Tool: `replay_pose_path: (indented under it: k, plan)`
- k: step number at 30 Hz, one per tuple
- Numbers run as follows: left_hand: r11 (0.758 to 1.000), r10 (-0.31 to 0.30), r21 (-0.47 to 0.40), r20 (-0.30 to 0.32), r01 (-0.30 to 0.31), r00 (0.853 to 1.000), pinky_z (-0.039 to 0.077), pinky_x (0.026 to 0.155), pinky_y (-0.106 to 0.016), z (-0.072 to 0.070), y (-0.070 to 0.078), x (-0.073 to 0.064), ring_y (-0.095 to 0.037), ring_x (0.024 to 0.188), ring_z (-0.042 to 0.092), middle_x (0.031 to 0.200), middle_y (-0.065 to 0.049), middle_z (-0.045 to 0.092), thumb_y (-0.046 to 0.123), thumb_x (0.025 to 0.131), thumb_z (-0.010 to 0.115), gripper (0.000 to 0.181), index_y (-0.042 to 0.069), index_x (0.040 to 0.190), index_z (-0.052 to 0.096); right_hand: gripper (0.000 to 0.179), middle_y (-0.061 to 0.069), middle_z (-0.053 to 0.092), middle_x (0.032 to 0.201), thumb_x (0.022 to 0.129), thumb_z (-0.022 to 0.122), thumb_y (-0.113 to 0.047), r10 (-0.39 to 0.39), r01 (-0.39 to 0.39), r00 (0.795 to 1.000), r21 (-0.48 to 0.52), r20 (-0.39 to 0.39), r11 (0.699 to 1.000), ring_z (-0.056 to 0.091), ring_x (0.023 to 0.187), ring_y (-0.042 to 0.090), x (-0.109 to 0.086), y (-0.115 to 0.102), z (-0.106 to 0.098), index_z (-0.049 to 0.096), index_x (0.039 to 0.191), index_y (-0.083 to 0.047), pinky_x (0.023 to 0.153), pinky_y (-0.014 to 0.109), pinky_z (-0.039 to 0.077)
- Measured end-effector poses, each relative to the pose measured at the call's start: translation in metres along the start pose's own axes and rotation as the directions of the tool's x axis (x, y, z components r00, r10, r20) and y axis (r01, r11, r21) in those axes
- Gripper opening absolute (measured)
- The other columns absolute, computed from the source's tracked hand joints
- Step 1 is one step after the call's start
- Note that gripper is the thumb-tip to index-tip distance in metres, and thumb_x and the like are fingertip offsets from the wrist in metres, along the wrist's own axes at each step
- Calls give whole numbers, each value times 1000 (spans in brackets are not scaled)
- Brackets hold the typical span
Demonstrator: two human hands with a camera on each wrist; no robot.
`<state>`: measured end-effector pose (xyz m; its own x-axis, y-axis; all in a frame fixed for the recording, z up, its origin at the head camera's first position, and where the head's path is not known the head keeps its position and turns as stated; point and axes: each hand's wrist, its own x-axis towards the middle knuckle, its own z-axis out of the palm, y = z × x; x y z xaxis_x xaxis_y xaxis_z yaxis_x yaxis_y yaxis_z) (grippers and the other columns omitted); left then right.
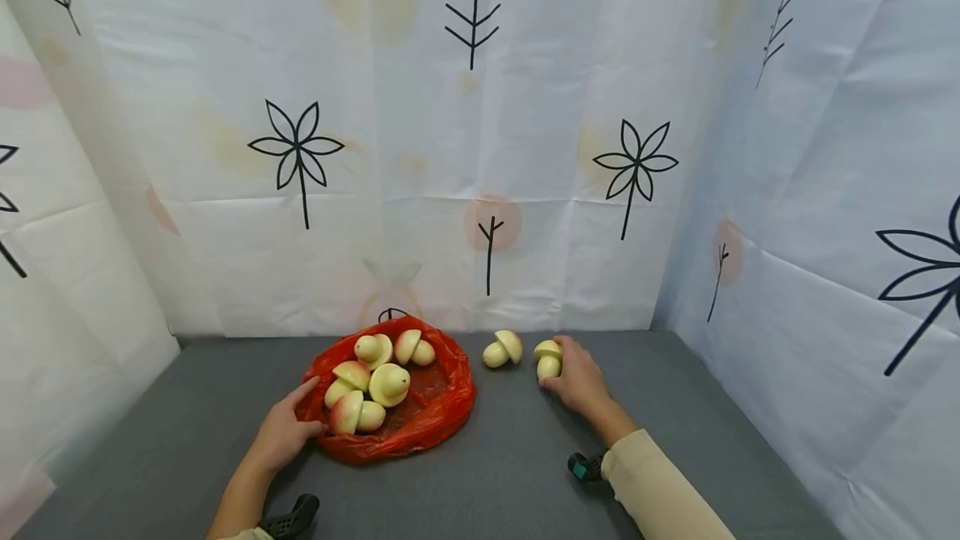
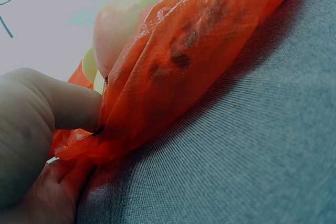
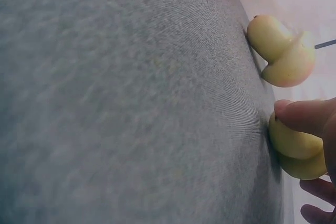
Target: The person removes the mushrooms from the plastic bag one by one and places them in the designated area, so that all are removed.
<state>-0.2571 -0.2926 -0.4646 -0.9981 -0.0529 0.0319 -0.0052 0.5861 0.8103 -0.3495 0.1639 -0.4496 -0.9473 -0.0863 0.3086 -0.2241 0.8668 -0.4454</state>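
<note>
My left hand point(image 1: 283, 433) pinches the near left rim of a red plastic bag point(image 1: 442, 427), rolled open on the table. In the left wrist view the thumb point(image 2: 68, 103) is over the bag's edge and the other fingers are beneath it. Several pale yellow toy mushrooms point(image 1: 390, 385) with reddish caps lie inside the bag. Right of it, my right hand point(image 1: 583, 379) holds another toy mushroom point(image 1: 549, 361) at the table surface, its thumb by the stem and fingers at the cap. The right wrist view shows the thumb point(image 3: 304, 115) lying across this mushroom point(image 3: 296, 142).
One more toy mushroom point(image 1: 502, 349) lies on the grey table point(image 1: 510, 473) between the bag and my right hand. White cloth point(image 1: 525, 107) with printed plants hangs behind the table and along both sides. Each wrist wears a dark camera point(image 1: 587, 466).
</note>
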Motion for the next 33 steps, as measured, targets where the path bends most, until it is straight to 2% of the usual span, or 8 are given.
replay_pose_path:
  k: [7, 16, 20, 25, 33]
  plan:
    - [1000, -1, 1, -12, 1, 1000, 23, 106, -63, 0, -2, 0, -49, 132, 28, 147, -37, 28, -1, 76, 64, 81, -2, 149, 31, 76, 21, 55, 125, 74, 85, -22, 29, -29, 1000, 0, -2, 1000, 52, 109, 40, 9, -4, 6, 46, 136, -3, 86, 53, 43]
    - [1000, -19, -8, -1, 19, 1000, 20, 107, -64, -3, 0, 0, -49, 135, 24, 149, -36, 25, 1, 77, 64, 81, -1, 150, 29, 76, 25, 52, 126, 76, 83, -19, 20, -19, 1000, 26, -12, 999, 49, 110, 42, 20, -7, 14, 44, 137, 0, 88, 53, 42]
    - [1000, -8, 2, -8, 8, 1000, 22, 107, -62, -2, 0, 1, -49, 134, 27, 148, -36, 28, 0, 77, 65, 80, -2, 149, 31, 75, 24, 51, 127, 76, 83, -20, 27, -27, 1000, 27, -9, 999, 49, 109, 41, 23, -7, 17, 43, 137, -1, 87, 53, 42]
    - [1000, 14, 8, -19, -14, 1000, 24, 107, -61, -1, 0, 1, -48, 132, 30, 146, -36, 31, -1, 76, 66, 80, -3, 148, 33, 76, 24, 49, 132, 78, 82, -19, 45, -45, 999, 53, -2, 998, 49, 111, 42, 26, -7, 19, 41, 140, -2, 87, 55, 42]
    - [1000, 0, 6, -19, 0, 1000, 24, 107, -62, 0, 1, 0, -48, 133, 29, 146, -36, 31, 0, 76, 66, 80, -2, 149, 32, 80, 24, 44, 140, 78, 80, -16, 38, -37, 999, 105, -8, 994, 46, 119, 44, 28, -8, 22, 39, 145, -2, 91, 56, 41]
